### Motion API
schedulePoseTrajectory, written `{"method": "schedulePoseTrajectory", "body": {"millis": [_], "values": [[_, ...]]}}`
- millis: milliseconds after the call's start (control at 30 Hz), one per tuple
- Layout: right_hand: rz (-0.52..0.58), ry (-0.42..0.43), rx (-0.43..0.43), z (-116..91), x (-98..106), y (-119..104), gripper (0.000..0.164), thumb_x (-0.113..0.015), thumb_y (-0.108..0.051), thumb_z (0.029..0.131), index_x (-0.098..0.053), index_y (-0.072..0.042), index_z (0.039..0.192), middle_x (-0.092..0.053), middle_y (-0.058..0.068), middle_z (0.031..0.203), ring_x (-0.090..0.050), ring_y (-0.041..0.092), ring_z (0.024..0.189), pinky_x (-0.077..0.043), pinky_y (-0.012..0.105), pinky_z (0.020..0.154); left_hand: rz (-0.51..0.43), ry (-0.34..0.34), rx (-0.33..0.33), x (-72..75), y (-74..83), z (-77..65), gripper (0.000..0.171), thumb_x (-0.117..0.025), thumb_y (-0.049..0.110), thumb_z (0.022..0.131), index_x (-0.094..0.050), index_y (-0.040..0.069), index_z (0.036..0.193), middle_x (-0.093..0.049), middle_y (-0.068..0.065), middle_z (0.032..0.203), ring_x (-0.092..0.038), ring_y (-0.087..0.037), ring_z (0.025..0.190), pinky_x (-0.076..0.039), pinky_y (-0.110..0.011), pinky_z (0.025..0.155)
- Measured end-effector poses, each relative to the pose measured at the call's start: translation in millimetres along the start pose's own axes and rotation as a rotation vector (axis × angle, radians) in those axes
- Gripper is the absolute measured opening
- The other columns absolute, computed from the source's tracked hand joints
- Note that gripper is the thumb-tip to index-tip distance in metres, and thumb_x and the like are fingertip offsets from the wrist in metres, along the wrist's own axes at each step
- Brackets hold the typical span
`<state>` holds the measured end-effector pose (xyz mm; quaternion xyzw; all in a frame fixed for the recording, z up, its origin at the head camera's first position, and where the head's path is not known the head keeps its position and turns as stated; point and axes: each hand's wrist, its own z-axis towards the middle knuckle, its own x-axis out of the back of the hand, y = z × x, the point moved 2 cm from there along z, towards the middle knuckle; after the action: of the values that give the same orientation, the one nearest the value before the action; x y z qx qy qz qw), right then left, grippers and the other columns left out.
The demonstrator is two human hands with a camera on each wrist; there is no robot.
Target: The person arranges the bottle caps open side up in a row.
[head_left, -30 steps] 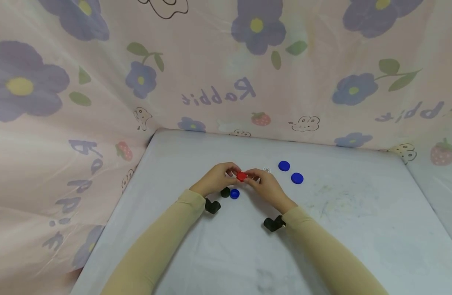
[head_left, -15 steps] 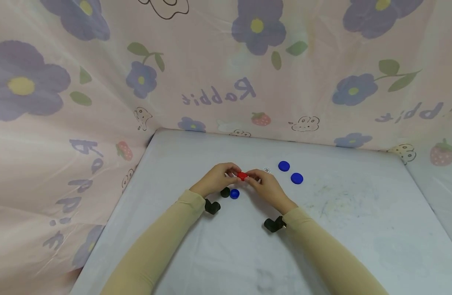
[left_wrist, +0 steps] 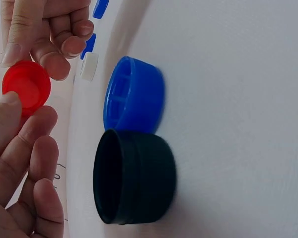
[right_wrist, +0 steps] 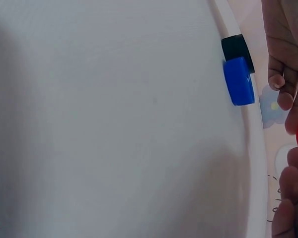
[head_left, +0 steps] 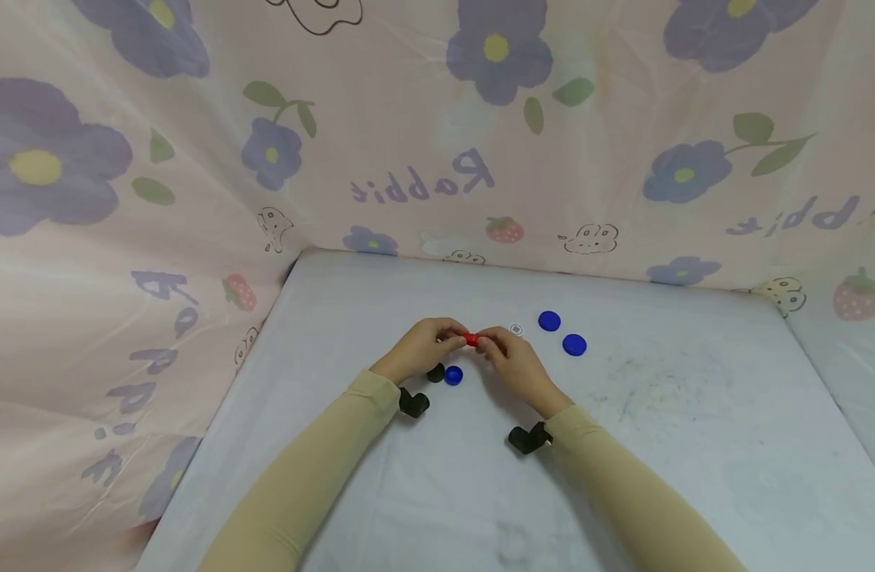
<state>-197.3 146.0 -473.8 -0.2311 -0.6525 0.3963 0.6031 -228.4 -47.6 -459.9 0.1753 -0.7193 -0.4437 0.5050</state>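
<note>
Between both hands, a red bottle cap [head_left: 471, 340] is held up above the white table. My left hand [head_left: 425, 346] pinches its left side with thumb and forefinger. The thumb and fingers of my right hand [head_left: 518, 364] grip its other side. The left wrist view shows the round face of the red cap [left_wrist: 28, 89] turned to the camera, while the right wrist view catches only its edge. Below the hands, a blue bottle cap [left_wrist: 143, 96] and a dark green or black cap [left_wrist: 146, 178] lie side by side, touching, with hollow sides showing.
Two flat blue caps [head_left: 574, 345] lie to the right, beyond my right hand. A small white cap [head_left: 516, 330] sits just behind that hand. The white table [head_left: 695, 445] meets a flowered curtain [head_left: 423, 127] at its back and sides.
The red cap has tilted, from its face showing in the head view to nearly edge-on. Both hands stay in about the same place, their fingers shifting slightly around it.
</note>
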Motion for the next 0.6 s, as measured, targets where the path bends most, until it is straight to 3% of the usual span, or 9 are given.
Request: {"method": "schedulePoseTrajectory", "body": {"millis": [600], "values": [[-0.004, 0.033, 0.003, -1.7, -0.6, 2.4, 0.026, -0.050, -0.034, 0.102, -0.064, -0.016, 0.113, -0.067, 0.005, 0.094, -0.060, 0.020, 0.081, -0.050, 0.035, 0.068, -0.011, 0.022, 0.010, -2.9, -1.1, -1.1, 0.019, -0.060, 0.033, 0.097, -0.068, 0.023, 0.110, -0.068, 0.004, 0.102, -0.058, -0.012, 0.094, -0.047, -0.034, 0.083]]}}
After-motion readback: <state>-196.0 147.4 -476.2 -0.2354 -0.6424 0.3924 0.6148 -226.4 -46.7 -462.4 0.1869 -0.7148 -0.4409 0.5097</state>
